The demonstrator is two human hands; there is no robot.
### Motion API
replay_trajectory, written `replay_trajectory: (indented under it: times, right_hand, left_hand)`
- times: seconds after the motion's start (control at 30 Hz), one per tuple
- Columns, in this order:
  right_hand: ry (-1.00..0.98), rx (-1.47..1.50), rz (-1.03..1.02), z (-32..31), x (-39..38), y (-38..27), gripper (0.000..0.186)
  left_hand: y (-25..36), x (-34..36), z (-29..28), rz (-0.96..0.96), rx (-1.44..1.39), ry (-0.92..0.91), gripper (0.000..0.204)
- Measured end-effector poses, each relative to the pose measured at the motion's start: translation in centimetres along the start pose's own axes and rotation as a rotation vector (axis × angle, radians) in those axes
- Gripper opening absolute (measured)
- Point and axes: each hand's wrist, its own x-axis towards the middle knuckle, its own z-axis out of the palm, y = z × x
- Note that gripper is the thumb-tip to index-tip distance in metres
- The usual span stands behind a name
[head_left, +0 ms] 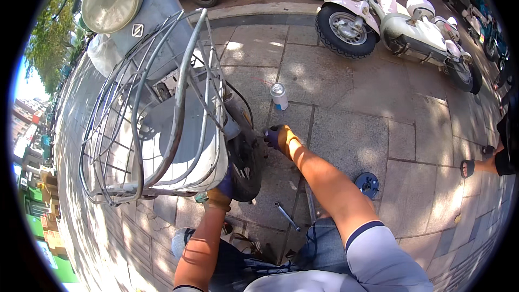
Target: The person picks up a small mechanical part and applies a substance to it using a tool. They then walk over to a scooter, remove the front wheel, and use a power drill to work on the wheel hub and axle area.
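Flanking the wheel (250, 170), gloved hands (225, 182) (280, 138)

Strong daylight is flooding the pavement (354, 121), where sun patches and soft shade are mottling the slabs. Along the left, the sky (26, 84) is running nearly white and glare is bleaching the ground. Shade is darkening the wheel (248, 178), swallowing its detail, while the wire basket (186, 89) is catching pale highlights. The fisheye lens is bending straight edges toward the rim, black is filling the corners, and distant shapes at the left are looking soft.
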Motion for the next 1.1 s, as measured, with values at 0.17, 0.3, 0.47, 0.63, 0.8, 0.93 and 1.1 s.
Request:
replay_trajectory:
  times: [0.17,0.3,0.47,0.63,0.8,0.93,1.1]
  right_hand:
    - [-0.059,0.132,0.069,-0.5,-2.5,-1.4,0.033]
    - [-0.053,-0.027,0.028,1.4,-3.2,-2.0,0.031]
    - [-0.037,-0.289,-0.076,2.4,-1.8,-0.7,0.035]
    - [-0.025,-0.264,-0.147,4.5,0.1,2.2,0.054]
    - [-0.072,-0.192,-0.215,3.9,4.3,5.6,0.052]
    - [-0.158,-0.120,-0.101,-0.2,3.5,4.6,0.047]
    - [-0.086,-0.183,-0.086,4.1,-2.7,-1.4,0.040]
  left_hand:
    - [0.1,-0.9,-1.6,0.053,0.162,-0.148,0.045]
    - [-5.7,-0.6,-1.9,-0.060,0.397,-0.312,0.053]
    - [-7.6,-0.5,-1.7,0.063,0.932,-0.581,0.058]
    - [-7.8,-1.1,-2.7,0.084,0.925,-0.569,0.061]
    - [-7.4,-0.2,-1.7,0.181,0.938,-0.548,0.055]
    - [-5.0,0.5,0.9,0.060,0.621,-0.389,0.044]
    - [-5.9,-0.3,-2.0,-0.023,0.279,-0.269,0.048]
